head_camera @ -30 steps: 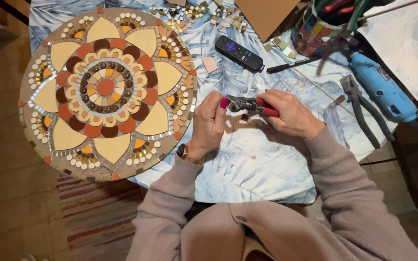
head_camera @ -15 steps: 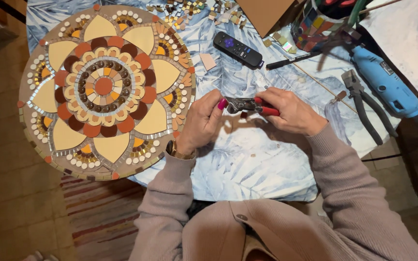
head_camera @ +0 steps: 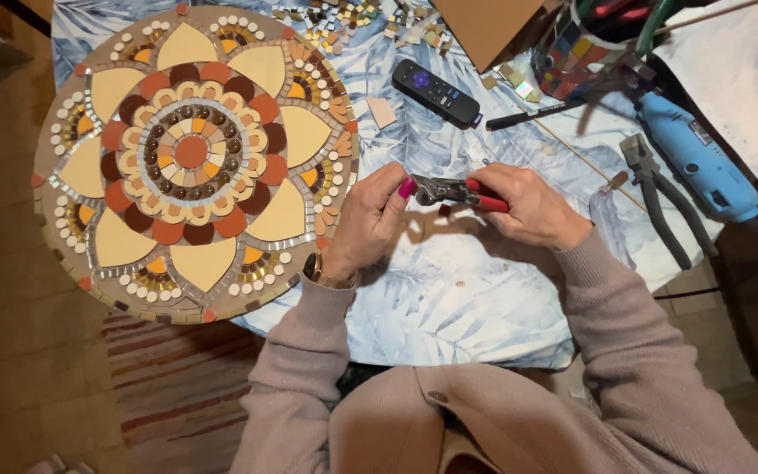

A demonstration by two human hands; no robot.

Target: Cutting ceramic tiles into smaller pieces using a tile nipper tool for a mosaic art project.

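Far left: round mosaic panel [head_camera: 193, 158] with a flower pattern in cream, orange, red and brown tiles; lies flat, partly over the table edge.
Surface: table covered with a pale blue leaf-print cloth [head_camera: 449, 298].
Left hand [head_camera: 370, 224]: just right of the mosaic panel, fingers curled, thumb and fingertips pinched at the metal head of the nippers; whether a tile piece sits between them cannot be told.
Tool: red-handled metal tile nippers [head_camera: 462, 191], held above the cloth between both hands, head pointing left.
Right hand [head_camera: 532, 206]: fingers clenched around the red handles.
Above the hands: black remote control [head_camera: 436, 93] lying on the cloth, well apart from the hands; loose small mosaic tile pieces [head_camera: 353, 16] near the top edge.
Right: black-handled pliers [head_camera: 660, 197] flat on the table; just beside them a blue rotary power tool [head_camera: 695, 158].
Top right: mosaic-covered pot [head_camera: 572, 61] holding tools.
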